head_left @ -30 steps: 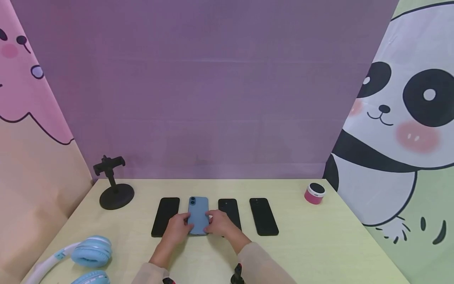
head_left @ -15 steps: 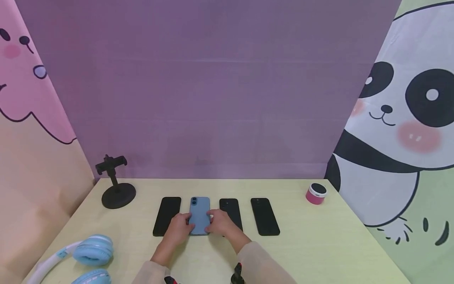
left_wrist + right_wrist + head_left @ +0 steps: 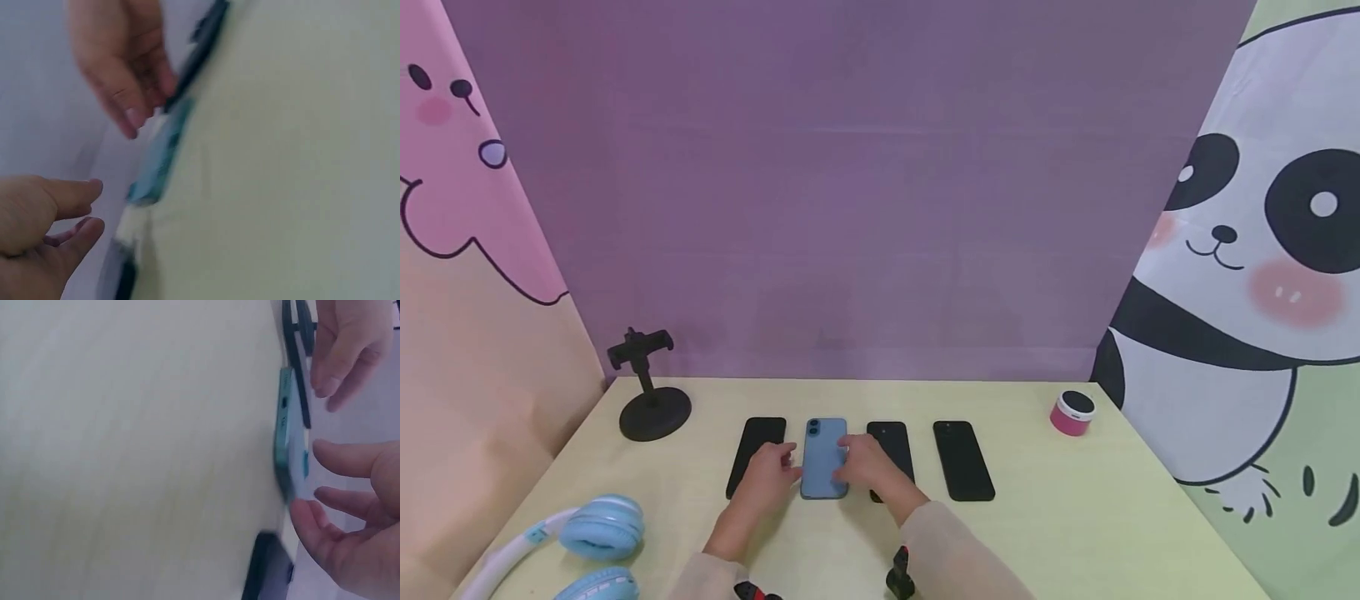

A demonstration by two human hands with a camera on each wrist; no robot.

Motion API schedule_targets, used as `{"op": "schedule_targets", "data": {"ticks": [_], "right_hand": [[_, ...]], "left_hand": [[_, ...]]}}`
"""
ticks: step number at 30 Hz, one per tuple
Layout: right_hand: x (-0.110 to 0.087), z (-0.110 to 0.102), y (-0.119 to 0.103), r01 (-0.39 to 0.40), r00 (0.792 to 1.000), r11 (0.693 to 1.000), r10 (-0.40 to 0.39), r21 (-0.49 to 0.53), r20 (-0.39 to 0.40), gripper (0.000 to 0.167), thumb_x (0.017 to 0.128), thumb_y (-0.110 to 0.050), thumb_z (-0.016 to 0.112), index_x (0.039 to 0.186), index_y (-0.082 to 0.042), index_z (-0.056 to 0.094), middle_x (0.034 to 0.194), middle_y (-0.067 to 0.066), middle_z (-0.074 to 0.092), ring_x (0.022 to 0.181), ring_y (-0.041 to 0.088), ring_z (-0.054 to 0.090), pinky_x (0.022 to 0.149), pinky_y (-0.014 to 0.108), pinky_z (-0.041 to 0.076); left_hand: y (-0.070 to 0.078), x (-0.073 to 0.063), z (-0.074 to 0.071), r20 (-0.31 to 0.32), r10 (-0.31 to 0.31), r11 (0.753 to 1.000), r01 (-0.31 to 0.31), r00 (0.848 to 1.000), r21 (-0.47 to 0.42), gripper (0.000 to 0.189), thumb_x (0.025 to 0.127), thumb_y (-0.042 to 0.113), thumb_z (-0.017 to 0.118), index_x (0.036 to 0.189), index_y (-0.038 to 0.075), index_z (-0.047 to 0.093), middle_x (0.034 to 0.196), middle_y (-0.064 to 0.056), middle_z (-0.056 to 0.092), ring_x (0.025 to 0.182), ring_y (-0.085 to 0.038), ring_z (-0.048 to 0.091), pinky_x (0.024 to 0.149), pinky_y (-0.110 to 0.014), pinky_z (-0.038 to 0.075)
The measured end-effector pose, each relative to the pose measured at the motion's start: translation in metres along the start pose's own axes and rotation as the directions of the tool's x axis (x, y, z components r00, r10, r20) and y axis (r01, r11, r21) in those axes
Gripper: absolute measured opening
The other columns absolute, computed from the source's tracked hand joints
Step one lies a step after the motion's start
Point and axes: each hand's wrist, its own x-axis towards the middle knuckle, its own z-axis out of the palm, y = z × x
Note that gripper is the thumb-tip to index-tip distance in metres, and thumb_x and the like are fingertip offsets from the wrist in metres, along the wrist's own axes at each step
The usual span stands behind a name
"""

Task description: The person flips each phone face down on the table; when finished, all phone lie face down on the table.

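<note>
A blue smartphone (image 3: 824, 458) lies back up on the table, its camera at the far left corner. My left hand (image 3: 765, 479) is just off its left edge with thumb and fingers apart, holding nothing, and it partly covers a black phone (image 3: 762, 433). On the other side, my right hand (image 3: 868, 467) has its fingertips right at the blue phone's right edge. Part of a second black phone (image 3: 891, 439) is hidden behind that hand. In the right wrist view the right hand's thumb and fingers (image 3: 309, 534) are spread beside the blue phone (image 3: 284, 444).
Farther right on the table (image 3: 1075, 517) lies a third black phone (image 3: 964, 461). A pink and white round device (image 3: 1072, 414) stands at the back right. The back left corner has a black phone stand (image 3: 655, 412), with blue and white headphones (image 3: 601, 529) in front.
My left hand has let go of the blue phone's left edge and drawn slightly left. The right hand stays by its right edge, and the phone lies in the same place. The head view has shifted slightly.
</note>
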Motion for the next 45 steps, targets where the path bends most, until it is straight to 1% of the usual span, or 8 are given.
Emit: {"op": "schedule_targets", "data": {"ticks": [4,10,17,23,28,34,41,45], "right_hand": [[0.002,0.008,-0.015,0.039,0.999,0.997,-0.037,0.061,-0.031,0.044,0.084,-0.006,0.074,0.124,0.004,0.061,0.106,0.017,0.059,0.097,0.029,0.057,0.082,0.044,0.05],[0.001,0.02,-0.041,0.072,0.997,0.987,-0.067,0.14,-0.035,0.043,0.085,-0.005,0.073,0.125,0.004,0.06,0.103,0.016,0.062,0.096,0.03,0.059,0.08,0.043,0.051],[0.006,0.041,-0.059,0.028,1.0,0.983,-0.026,0.183,-0.014,0.045,0.085,-0.009,0.074,0.127,-0.001,0.059,0.1,0.014,0.064,0.088,0.026,0.062,0.075,0.04,0.053],[0.011,0.055,-0.066,-0.019,1.0,0.979,0.018,0.201,0.004,0.046,0.084,-0.01,0.075,0.126,0.0,0.059,0.085,0.006,0.063,0.076,0.019,0.059,0.071,0.037,0.052],[0.013,0.06,-0.068,-0.081,0.997,0.96,0.081,0.266,0.014,0.044,0.084,-0.004,0.075,0.124,0.003,0.06,0.093,0.011,0.065,0.081,0.021,0.06,0.075,0.038,0.052],[0.016,0.063,-0.068,-0.141,0.99,0.896,0.141,0.421,0.03,0.043,0.083,0.008,0.07,0.124,0.006,0.059,0.095,0.014,0.062,0.074,0.02,0.062,0.069,0.032,0.055],[0.017,0.067,-0.068,-0.13,0.989,0.891,0.147,0.435,-0.005,0.043,0.079,0.012,0.069,0.121,0.004,0.062,0.107,0.016,0.062,0.075,0.02,0.061,0.066,0.031,0.054],[0.017,0.069,-0.067,-0.117,0.99,0.868,0.141,0.482,-0.013,0.046,0.078,0.015,0.067,0.123,0.003,0.062,0.107,0.016,0.063,0.071,0.018,0.063,0.064,0.03,0.054]], "left_hand": [[-0.011,-0.004,-0.02,-0.104,-0.042,0.997,0.034,0.994,-0.076,0.039,0.088,-0.001,0.068,0.124,-0.013,0.057,0.1,-0.019,0.054,0.092,-0.031,0.06,0.083,-0.044,0.051],[-0.026,-0.013,-0.036,-0.154,-0.144,0.982,0.123,0.978,-0.14,0.041,0.092,0.002,0.064,0.129,-0.011,0.053,0.118,-0.031,0.048,0.106,-0.042,0.055,0.09,-0.051,0.047],[-0.041,-0.018,-0.039,-0.115,-0.254,0.959,0.235,0.96,-0.157,0.04,0.094,0.004,0.061,0.129,-0.012,0.052,0.116,-0.032,0.051,0.106,-0.044,0.053,0.089,-0.054,0.046],[-0.047,-0.021,-0.038,-0.09,-0.366,0.919,0.344,0.926,-0.194,0.037,0.095,0.003,0.058,0.129,-0.011,0.052,0.117,-0.029,0.057,0.106,-0.04,0.054,0.088,-0.05,0.047],[-0.046,-0.024,-0.037,-0.09,-0.371,0.915,0.347,0.924,-0.203,0.033,0.094,-0.001,0.058,0.125,-0.011,0.056,0.11,-0.025,0.061,0.1,-0.037,0.057,0.086,-0.049,0.048],[-0.046,-0.025,-0.038,-0.092,-0.358,0.92,0.334,0.929,-0.203,0.032,0.093,-0.006,0.056,0.124,-0.01,0.059,0.107,-0.022,0.062,0.099,-0.036,0.057,0.085,-0.05,0.047],[-0.052,-0.024,-0.036,-0.11,-0.346,0.929,0.324,0.932,-0.182,0.032,0.091,-0.007,0.056,0.122,-0.011,0.06,0.103,-0.021,0.063,0.098,-0.036,0.057,0.086,-0.05,0.046],[-0.054,-0.022,-0.035,-0.098,-0.351,0.926,0.329,0.931,-0.186,0.033,0.091,-0.006,0.056,0.123,-0.011,0.059,0.101,-0.02,0.063,0.097,-0.035,0.056,0.086,-0.05,0.046]]}}
